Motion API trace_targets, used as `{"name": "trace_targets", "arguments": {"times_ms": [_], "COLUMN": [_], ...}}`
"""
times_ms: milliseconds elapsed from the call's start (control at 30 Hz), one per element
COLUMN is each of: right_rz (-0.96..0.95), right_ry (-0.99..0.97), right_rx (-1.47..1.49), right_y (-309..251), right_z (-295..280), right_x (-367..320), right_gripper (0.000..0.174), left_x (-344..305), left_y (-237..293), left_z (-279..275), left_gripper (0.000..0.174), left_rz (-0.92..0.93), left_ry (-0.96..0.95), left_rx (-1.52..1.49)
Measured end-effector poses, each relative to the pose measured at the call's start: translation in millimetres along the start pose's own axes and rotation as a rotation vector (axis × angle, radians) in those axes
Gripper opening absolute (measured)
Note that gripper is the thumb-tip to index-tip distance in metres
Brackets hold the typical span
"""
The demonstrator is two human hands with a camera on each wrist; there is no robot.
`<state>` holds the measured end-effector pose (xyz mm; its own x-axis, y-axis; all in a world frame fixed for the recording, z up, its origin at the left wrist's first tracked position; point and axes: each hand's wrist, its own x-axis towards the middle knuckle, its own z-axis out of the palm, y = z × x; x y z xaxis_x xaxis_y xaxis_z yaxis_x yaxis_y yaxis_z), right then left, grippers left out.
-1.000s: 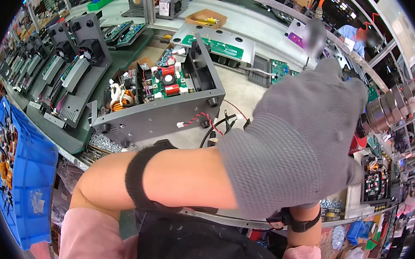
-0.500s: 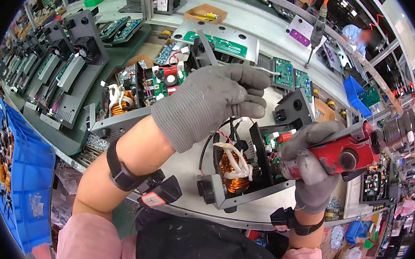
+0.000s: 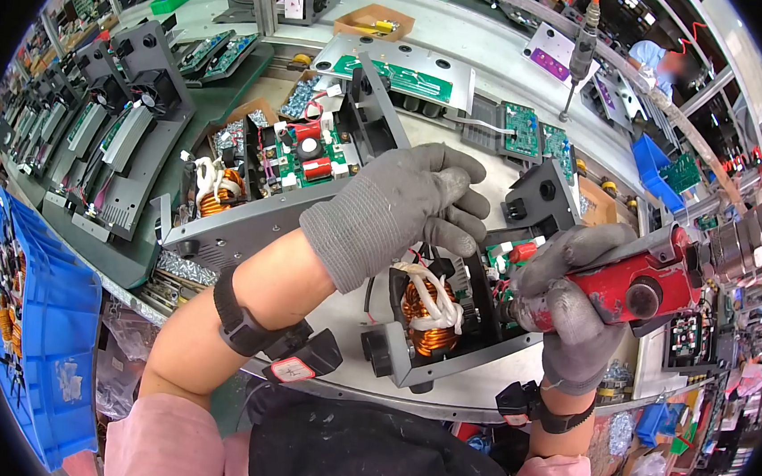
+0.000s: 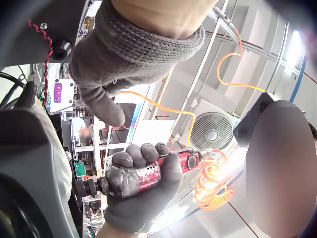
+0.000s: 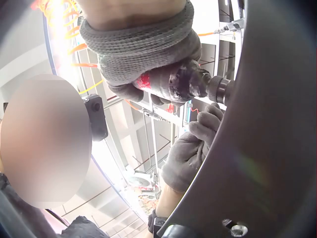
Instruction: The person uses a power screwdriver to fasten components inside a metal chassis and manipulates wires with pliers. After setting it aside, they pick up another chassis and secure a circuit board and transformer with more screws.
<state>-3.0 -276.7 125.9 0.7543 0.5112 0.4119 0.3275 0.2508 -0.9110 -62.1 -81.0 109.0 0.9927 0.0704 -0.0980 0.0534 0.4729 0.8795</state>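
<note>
My gloved right hand (image 3: 578, 298) grips a red air screwdriver (image 3: 641, 290); its dark nose points left into a small grey metal chassis (image 3: 488, 349). A copper-wound coil (image 3: 429, 313) with a white wire bundle and a green circuit board (image 3: 510, 253) sit inside that chassis. Over its far left side, my gloved left hand (image 3: 402, 204) hovers with curled fingers, thumb close against them; I cannot tell whether something small is between them. In the left wrist view, the screwdriver's dark chuck (image 4: 89, 188) shows in front of the right hand's fingers (image 4: 141, 153).
A larger open grey chassis (image 3: 266, 216) with boards and a coil stands to the left. Behind it are several upright grey panels (image 3: 153, 122). A blue bin (image 3: 51, 337) is at the far left. Another screwdriver (image 3: 581, 66) hangs at the back right above green boards (image 3: 522, 128).
My left hand has come back from far right, where it crossed over the right hand, to above the small chassis. Its fingers have curled more. Over the last half second the right hand has barely moved.
</note>
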Motion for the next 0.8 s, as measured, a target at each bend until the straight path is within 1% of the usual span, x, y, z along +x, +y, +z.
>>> {"name": "trace_targets", "arguments": {"times_ms": [67, 133, 233, 433, 567, 633, 667, 700, 767, 800], "right_rz": [-0.005, 0.002, 0.003, 0.025, 0.065, 0.052, 0.129, 0.125, 0.097, 0.091], "right_ry": [-0.005, 0.022, 0.012, 0.01, 0.033, -0.239, -0.224, -0.218, -0.303, -0.262], "right_rx": [-0.032, 0.019, 0.013, -0.077, -0.048, 0.109, 0.197, 0.202, 0.138, 0.205], "right_y": [-0.2, -6.3, -6.7, -1.7, -1.3, 0.1, -7.0, -8.5, -10.3, -7.0], "right_z": [0.3, 9.3, 9.3, 1.5, -1.6, -9.0, -2.9, -4.3, -11.2, -10.2], "right_x": [-0.1, 0.2, -0.4, -2.0, -1.9, 7.6, 12.3, 13.8, 15.7, 11.1], "right_gripper": [0.036, 0.036, 0.035, 0.034, 0.036, 0.046, 0.045, 0.045, 0.042, 0.04], "left_x": [0.8, 1.4, 2.1, 2.5, 1.2, -0.6, -0.9, 0.0, 2.9, 4.4], "left_y": [-1.3, -2.7, -3.3, -7.0, -6.4, -5.5, -4.8, -4.3, -3.2, -3.2], "left_z": [-0.1, 0.0, 0.9, -0.9, 1.4, 1.0, -0.2, -2.1, -2.2, -1.4], "left_gripper": [0.036, 0.035, 0.035, 0.035, 0.033, 0.032, 0.032, 0.031, 0.031, 0.031], "left_rz": [-0.013, -0.017, -0.036, -0.035, -0.048, -0.04, -0.042, -0.04, -0.041, -0.039], "left_ry": [0.004, 0.018, 0.015, 0.031, 0.046, 0.036, 0.037, 0.039, 0.032, 0.03], "left_rx": [0.006, 0.014, -0.001, -0.005, 0.004, 0.058, 0.065, 0.112, 0.16, 0.168]}}
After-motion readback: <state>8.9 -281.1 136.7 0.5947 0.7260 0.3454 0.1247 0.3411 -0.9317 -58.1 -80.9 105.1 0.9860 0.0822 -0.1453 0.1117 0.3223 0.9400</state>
